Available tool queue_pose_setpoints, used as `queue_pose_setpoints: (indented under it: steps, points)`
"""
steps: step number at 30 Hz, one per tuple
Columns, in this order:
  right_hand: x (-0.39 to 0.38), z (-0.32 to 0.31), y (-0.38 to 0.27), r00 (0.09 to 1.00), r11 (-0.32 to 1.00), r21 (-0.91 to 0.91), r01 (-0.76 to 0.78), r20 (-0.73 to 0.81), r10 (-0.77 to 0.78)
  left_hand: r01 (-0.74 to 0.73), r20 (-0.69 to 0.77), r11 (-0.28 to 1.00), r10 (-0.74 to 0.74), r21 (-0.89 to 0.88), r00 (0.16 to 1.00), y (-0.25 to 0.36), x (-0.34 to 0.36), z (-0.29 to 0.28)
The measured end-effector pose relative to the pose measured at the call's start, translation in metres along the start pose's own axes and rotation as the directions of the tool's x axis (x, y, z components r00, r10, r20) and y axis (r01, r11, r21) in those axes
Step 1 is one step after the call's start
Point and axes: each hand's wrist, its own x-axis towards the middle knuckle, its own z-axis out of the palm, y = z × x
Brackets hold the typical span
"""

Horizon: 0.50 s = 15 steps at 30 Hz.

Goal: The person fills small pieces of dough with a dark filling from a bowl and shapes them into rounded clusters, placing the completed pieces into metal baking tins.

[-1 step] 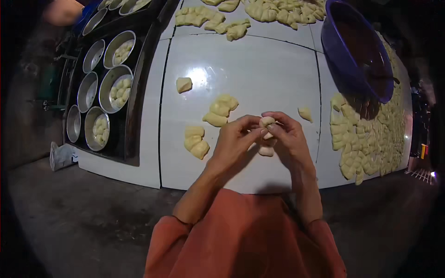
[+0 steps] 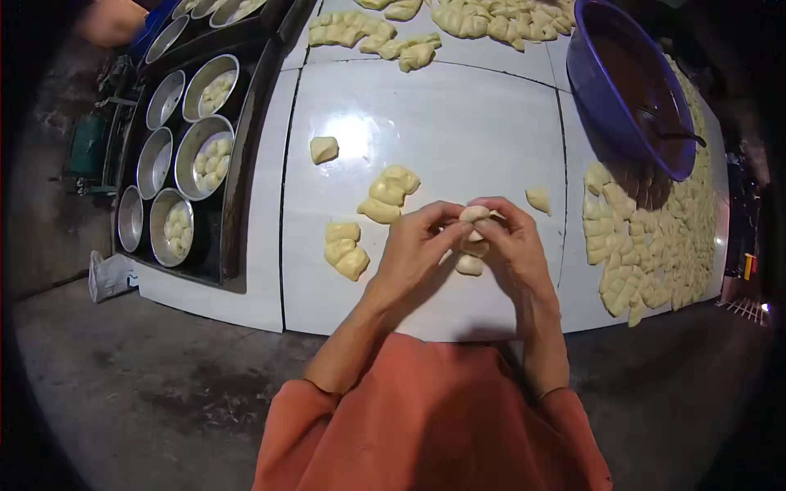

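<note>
Between my two hands, above the near part of the white table, is a small piece of pale dough point(image 2: 475, 214). My left hand point(image 2: 422, 241) pinches it from the left with thumb and fingertips. From the other side my right hand point(image 2: 516, 239) grips the same piece, its fingers curled over the top. Another dough piece point(image 2: 469, 264) lies on the table just below the fingers. Left of my left hand sit two short clumps of dough, one upper point(image 2: 387, 194) and one lower point(image 2: 345, 250). A lone chunk point(image 2: 324, 149) and a small scrap point(image 2: 538, 199) lie farther off.
At left, a dark tray point(image 2: 233, 204) carries round metal pans point(image 2: 204, 155), some with dough balls inside. A purple basin point(image 2: 610, 106) of brown filling with a utensil stands at the far right. Cut dough point(image 2: 647, 245) covers the right side; more dough point(image 2: 491, 20) lies at the back.
The fingers of both hands have shifted very slightly around the dough piece. Everything else looks the same.
</note>
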Motion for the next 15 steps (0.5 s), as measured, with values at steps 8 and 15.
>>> queue_pose_setpoints:
  steps: [8, 15]
  points:
    - [-0.004, -0.028, 0.006, 0.872, 0.888, -0.135, 0.439, -0.177, -0.457, -0.323, 0.055, 0.846, 0.332, 0.425, 0.942, 0.007, 0.029, 0.039]
    - [-0.023, -0.019, -0.025, 0.899, 0.776, 0.464, 0.426, -0.124, -0.420, -0.811, 0.232, 0.501, 0.787, 0.301, 0.572, -0.029, 0.070, 0.093]
